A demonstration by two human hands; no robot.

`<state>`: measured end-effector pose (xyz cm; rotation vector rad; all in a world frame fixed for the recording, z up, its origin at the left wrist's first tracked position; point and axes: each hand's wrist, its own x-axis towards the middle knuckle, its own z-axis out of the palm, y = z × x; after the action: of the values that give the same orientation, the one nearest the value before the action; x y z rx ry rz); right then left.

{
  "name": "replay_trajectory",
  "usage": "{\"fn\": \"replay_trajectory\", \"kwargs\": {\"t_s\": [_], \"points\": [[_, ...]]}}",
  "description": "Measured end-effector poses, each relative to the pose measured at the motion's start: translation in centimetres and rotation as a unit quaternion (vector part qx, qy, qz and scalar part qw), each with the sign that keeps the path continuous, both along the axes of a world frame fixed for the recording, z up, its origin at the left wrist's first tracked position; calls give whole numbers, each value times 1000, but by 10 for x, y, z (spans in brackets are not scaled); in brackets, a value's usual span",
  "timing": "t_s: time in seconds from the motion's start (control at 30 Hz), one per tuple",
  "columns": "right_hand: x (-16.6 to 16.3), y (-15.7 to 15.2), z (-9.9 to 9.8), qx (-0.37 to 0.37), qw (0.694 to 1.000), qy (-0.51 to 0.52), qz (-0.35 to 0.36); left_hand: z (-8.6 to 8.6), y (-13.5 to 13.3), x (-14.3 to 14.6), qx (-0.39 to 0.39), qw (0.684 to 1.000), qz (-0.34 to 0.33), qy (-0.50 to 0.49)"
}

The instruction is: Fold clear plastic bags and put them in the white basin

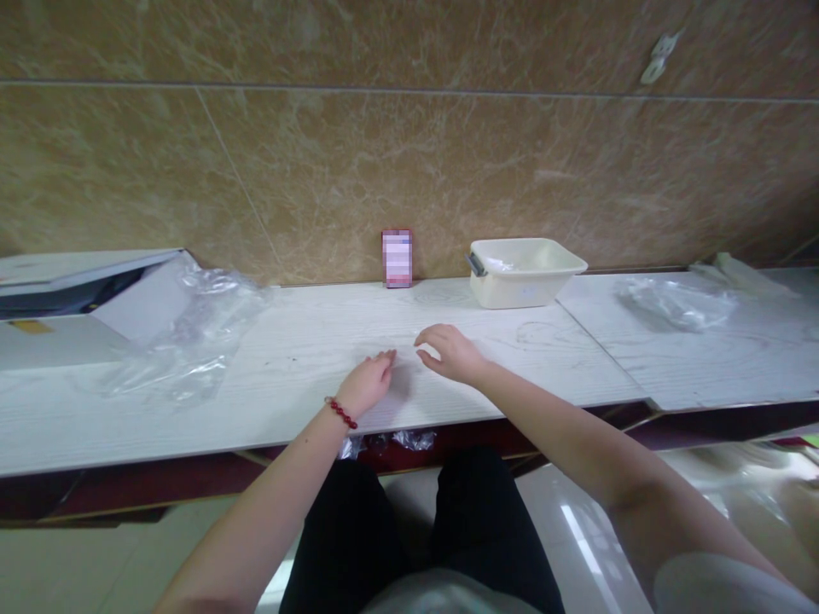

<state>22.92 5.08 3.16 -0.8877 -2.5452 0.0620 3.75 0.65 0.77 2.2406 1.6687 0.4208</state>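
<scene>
My left hand (369,380), with a red bead bracelet (341,413) at its wrist, is low over the white wood-grain table (320,328). Its fingers are stretched out and nothing shows in them. To its right is my right hand (451,352), fingers curved and a gap left between thumb and forefinger; it holds nothing. The two hands are apart, fingertips facing each other. A phone-like upright card or screen (397,259), blurred out, leans on the wall beyond them. Behind my right hand stands a cream plastic bin (518,290) with a grey handle clip.
On the left lies an open white box (51,341) with something dark inside, beside crumpled clear plastic wrap (205,333). More clear plastic (682,303) lies at the right. A tiled wall (333,170) bounds the back. Plastic-wrapped items (415,439) show under the table's front edge.
</scene>
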Motion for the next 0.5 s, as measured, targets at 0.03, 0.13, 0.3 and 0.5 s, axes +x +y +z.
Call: {"fn": "replay_trajectory", "kwargs": {"t_s": [0.03, 0.13, 0.3, 0.5], "points": [[3, 2, 3, -17, 999, 40, -23, 8, 3, -2, -22, 998, 1, -50], [11, 11, 6, -103, 981, 141, -88, 35, 9, -8, -100, 968, 7, -228], [11, 26, -1, -402, 850, 326, -97, 73, 19, -16, -301, 810, 61, -499], [-3, 36, -2, -707, 578, 406, -33, 71, 45, -21, -419, 659, 118, -613]]}}
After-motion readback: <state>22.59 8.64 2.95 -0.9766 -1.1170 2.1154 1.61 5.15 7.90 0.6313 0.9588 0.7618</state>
